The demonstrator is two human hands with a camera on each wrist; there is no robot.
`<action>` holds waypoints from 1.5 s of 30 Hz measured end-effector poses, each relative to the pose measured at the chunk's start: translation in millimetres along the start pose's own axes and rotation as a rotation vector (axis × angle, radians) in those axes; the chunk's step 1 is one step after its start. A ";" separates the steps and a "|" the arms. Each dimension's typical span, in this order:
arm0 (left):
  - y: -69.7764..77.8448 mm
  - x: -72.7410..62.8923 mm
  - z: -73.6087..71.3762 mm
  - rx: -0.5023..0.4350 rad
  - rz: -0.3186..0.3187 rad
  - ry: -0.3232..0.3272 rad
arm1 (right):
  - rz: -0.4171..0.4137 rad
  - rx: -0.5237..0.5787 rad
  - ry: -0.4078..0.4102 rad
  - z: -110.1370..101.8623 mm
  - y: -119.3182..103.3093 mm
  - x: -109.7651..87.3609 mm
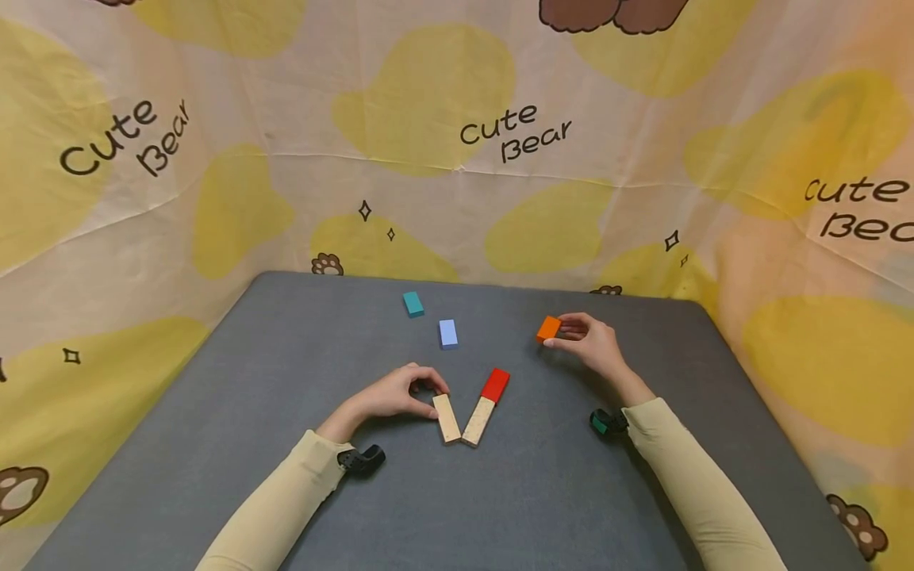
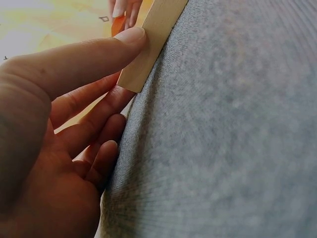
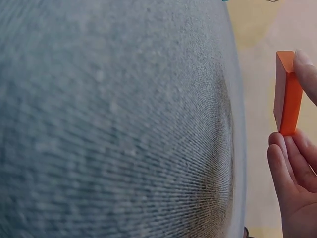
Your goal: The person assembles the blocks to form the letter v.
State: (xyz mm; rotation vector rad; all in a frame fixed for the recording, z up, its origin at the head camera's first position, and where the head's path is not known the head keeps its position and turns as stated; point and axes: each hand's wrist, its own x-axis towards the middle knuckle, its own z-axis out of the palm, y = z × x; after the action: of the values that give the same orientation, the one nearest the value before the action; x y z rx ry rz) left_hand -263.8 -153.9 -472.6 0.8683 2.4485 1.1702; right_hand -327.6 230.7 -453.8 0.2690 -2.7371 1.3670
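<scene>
My left hand (image 1: 394, 392) pinches a plain wooden block (image 1: 447, 419) near its far end. In the left wrist view the thumb (image 2: 131, 39) lies on that block's face and the fingers are behind it. A second wooden block (image 1: 478, 421) slants beside it, their near ends meeting in a V shape. The red block (image 1: 496, 385) sits end to end with this second block at its far end. To the right, my right hand (image 1: 594, 344) holds an orange block (image 1: 549, 329) between thumb and fingertips. The right wrist view shows the orange block (image 3: 290, 94) raised off the grey cloth.
A light blue block (image 1: 447, 335) and a teal block (image 1: 413, 304) lie farther back on the grey table (image 1: 236, 428). Behind and along both sides hangs a printed curtain (image 1: 421, 103). Each wrist wears a black strap (image 1: 362, 460).
</scene>
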 end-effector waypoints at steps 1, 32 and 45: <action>-0.3 0.2 -0.1 0.005 0.004 0.000 | -0.001 0.005 -0.002 0.7 -0.1 0.2; 2.2 0.4 -1.7 -0.033 0.001 0.001 | -0.041 0.067 -0.075 21.0 -17.5 -8.8; -2.1 1.4 -0.9 -0.012 0.005 -0.004 | -0.040 0.075 -0.071 32.4 -22.4 -9.5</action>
State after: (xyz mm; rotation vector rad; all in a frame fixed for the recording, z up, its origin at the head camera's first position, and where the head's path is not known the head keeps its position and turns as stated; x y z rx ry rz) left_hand -266.2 -154.6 -473.7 0.8734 2.4347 1.1826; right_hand -313.7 192.8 -457.1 0.3823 -2.7234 1.4799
